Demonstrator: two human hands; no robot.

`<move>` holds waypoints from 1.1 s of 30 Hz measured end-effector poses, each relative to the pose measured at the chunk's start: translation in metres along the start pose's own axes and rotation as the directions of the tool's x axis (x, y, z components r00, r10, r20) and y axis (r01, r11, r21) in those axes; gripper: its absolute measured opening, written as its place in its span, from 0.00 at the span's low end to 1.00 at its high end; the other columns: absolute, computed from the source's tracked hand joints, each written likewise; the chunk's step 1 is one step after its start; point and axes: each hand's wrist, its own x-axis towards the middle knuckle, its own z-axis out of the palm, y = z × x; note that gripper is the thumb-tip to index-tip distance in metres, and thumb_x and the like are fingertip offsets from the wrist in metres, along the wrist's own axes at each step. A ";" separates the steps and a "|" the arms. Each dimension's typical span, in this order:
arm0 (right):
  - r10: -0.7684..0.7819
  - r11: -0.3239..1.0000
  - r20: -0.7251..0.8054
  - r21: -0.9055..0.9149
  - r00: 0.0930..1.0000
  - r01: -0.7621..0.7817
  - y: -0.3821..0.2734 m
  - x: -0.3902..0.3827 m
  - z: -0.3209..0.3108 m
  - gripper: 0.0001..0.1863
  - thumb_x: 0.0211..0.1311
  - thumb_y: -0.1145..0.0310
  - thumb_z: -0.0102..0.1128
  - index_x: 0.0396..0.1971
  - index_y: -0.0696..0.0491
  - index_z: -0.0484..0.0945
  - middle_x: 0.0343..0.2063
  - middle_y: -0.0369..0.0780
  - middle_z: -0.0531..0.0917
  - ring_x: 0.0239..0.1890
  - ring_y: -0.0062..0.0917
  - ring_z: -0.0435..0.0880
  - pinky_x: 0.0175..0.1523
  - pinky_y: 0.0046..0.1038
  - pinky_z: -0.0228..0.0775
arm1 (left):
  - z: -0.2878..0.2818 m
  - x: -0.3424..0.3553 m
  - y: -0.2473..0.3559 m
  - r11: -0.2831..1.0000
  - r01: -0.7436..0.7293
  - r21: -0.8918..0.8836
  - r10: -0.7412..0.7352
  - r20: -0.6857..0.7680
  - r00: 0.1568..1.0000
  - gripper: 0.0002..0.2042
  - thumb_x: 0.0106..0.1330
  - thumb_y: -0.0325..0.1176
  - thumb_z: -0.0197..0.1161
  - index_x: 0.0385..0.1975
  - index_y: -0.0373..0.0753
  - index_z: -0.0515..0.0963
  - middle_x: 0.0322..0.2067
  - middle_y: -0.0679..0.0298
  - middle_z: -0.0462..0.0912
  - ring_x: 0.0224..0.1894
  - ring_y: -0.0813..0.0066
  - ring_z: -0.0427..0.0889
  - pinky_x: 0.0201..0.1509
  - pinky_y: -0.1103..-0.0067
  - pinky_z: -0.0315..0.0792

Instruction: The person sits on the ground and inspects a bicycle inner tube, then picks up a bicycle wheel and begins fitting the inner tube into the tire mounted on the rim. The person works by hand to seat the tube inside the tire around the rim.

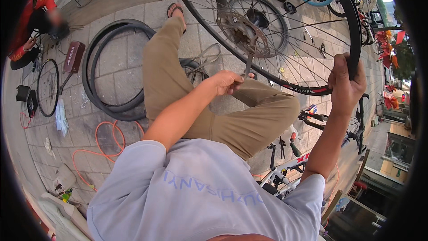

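Observation:
A bicycle wheel (354,31) with a black rim stands tilted before me, its spokes running to a hub with a rusty brake disc (266,48). My right hand (347,82) is closed round the rim at the wheel's right side, thumb up along it. Below the hub, my left hand (226,82) grips a thin flat metal wrench (248,64). The wrench's upper end reaches the hub beside the disc; whether it sits on a nut cannot be made out. My left fingers partly hide its lower end.
Black tyres (91,73) lie on the paving to the left, near an orange hose (100,151). A white bicycle frame (285,169) lies by my right knee. Another wheel (283,18) is beyond the held one. A person in red (26,31) sits far left by a brown box (74,56).

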 end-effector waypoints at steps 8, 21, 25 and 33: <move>-0.040 0.993 -0.047 -0.117 0.998 0.034 0.030 0.000 0.026 0.14 0.68 0.62 0.76 0.37 0.57 0.84 0.23 0.26 0.76 0.27 0.10 0.69 0.32 0.17 0.60 | 0.049 -0.192 0.070 0.816 -0.399 -0.418 0.578 0.597 0.556 0.12 0.72 0.37 0.70 0.48 0.38 0.82 0.43 0.63 0.82 0.41 0.72 0.84 0.37 0.79 0.73; -0.081 0.992 -0.111 -0.102 0.991 0.069 0.015 -0.008 0.011 0.13 0.67 0.63 0.77 0.37 0.57 0.84 0.26 0.26 0.78 0.28 0.10 0.71 0.34 0.17 0.63 | -0.124 -0.070 0.156 0.411 -0.385 0.827 0.910 -0.344 0.232 0.14 0.74 0.38 0.61 0.43 0.30 0.78 0.36 0.52 0.85 0.41 0.65 0.85 0.48 0.70 0.77; -0.078 0.997 -0.151 -0.029 0.985 0.074 0.005 0.004 0.007 0.15 0.67 0.61 0.77 0.37 0.57 0.83 0.23 0.26 0.76 0.24 0.09 0.68 0.29 0.16 0.58 | -0.057 -0.038 0.071 0.343 -0.479 0.808 0.920 -0.185 0.346 0.11 0.77 0.36 0.59 0.45 0.33 0.77 0.33 0.55 0.84 0.37 0.72 0.83 0.44 0.71 0.77; -0.068 0.991 -0.172 -0.123 0.983 0.047 -0.005 -0.005 -0.005 0.12 0.68 0.64 0.76 0.36 0.57 0.83 0.24 0.25 0.75 0.26 0.09 0.67 0.31 0.16 0.55 | -0.046 -0.047 0.105 0.283 -0.761 0.584 0.959 -0.154 0.239 0.21 0.73 0.36 0.67 0.60 0.33 0.74 0.56 0.57 0.83 0.51 0.73 0.83 0.48 0.75 0.76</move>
